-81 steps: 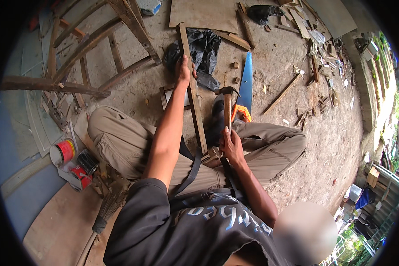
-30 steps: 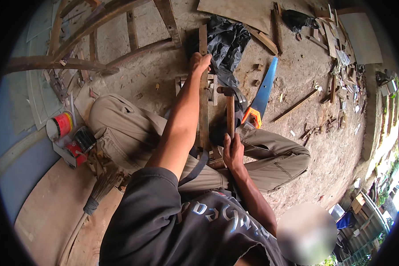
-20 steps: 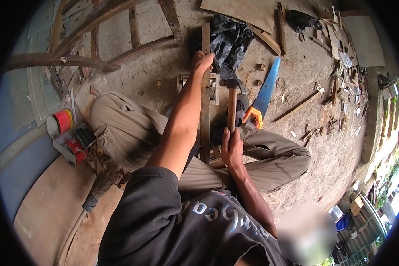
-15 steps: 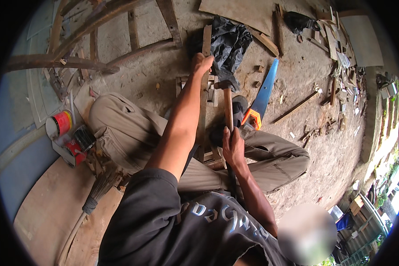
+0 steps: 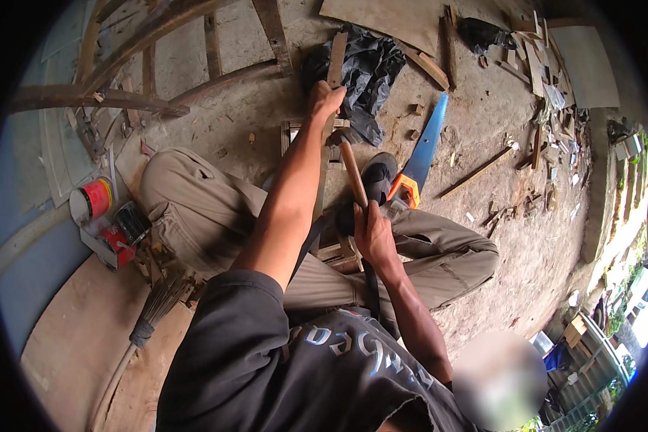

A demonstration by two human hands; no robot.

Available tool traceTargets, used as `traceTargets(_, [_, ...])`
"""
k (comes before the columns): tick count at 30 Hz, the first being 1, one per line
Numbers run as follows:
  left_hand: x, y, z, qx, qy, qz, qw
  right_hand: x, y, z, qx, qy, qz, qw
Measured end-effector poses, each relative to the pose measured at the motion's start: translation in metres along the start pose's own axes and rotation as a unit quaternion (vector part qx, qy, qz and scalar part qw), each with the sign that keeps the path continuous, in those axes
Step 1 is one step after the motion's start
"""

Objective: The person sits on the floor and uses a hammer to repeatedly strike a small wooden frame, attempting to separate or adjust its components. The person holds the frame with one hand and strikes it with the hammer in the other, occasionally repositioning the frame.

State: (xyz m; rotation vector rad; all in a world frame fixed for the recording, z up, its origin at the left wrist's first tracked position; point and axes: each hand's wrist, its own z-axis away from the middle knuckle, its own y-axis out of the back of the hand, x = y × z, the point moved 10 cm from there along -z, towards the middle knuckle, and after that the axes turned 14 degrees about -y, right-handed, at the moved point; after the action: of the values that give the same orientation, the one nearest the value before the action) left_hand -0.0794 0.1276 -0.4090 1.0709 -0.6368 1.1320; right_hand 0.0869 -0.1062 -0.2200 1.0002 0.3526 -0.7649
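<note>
My left hand (image 5: 326, 99), arm stretched out ahead, is closed around a long, narrow wooden strip (image 5: 337, 57). The strip runs back toward me between my legs, partly hidden by my forearm. In my right hand (image 5: 374, 234) is a hammer (image 5: 352, 171), gripped low on its wooden handle. Its dark head lies close beside the strip, a little nearer to me than my left hand; whether they touch, I cannot tell. Beneath the strip is a small wooden frame (image 5: 336, 158), mostly covered.
Crumpled black plastic (image 5: 373, 72) lies behind the strip. A blue handsaw (image 5: 428, 144) with an orange handle rests by my shoe (image 5: 379, 176). Tins (image 5: 97, 198) and a stick broom (image 5: 158, 306) are at left. A wooden frame (image 5: 216, 83) stands far left; wood scraps (image 5: 536, 65) litter the right.
The hammer has tilted left, bringing its head closer to the strip. My right hand has shifted slightly left. My left hand keeps its grip, and the strip's far end leans a little more right.
</note>
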Motion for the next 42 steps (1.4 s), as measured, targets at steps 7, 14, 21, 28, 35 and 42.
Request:
traceTargets(7, [-0.001,0.004,0.001,0.006,0.026,0.014,1.0,-0.009,-0.004,0.002,-0.004,-0.019,-0.002,1.0])
traceTargets(14, [0.007,0.008,0.009,0.032,0.009,0.073,0.997,-0.014,0.008,0.011,0.032,0.007,-0.084,0.996])
traceTargets(21, [0.034,-0.004,0.031,-0.022,-0.092,0.354,0.93,0.014,0.022,0.029,0.039,-0.056,-0.057,0.996])
traceTargets(28, [0.156,-0.027,0.095,-0.326,-0.198,0.584,0.717,-0.02,0.106,0.075,0.066,0.068,-0.231,0.968])
traceTargets(35, [0.228,0.032,0.136,-0.303,-0.299,0.566,0.706,0.005,0.101,0.102,-0.052,-0.033,-0.258,0.964])
traceTargets(42, [0.269,0.07,0.161,-0.171,-0.262,0.573,0.757,-0.012,0.14,0.127,0.002,0.03,-0.409,0.912])
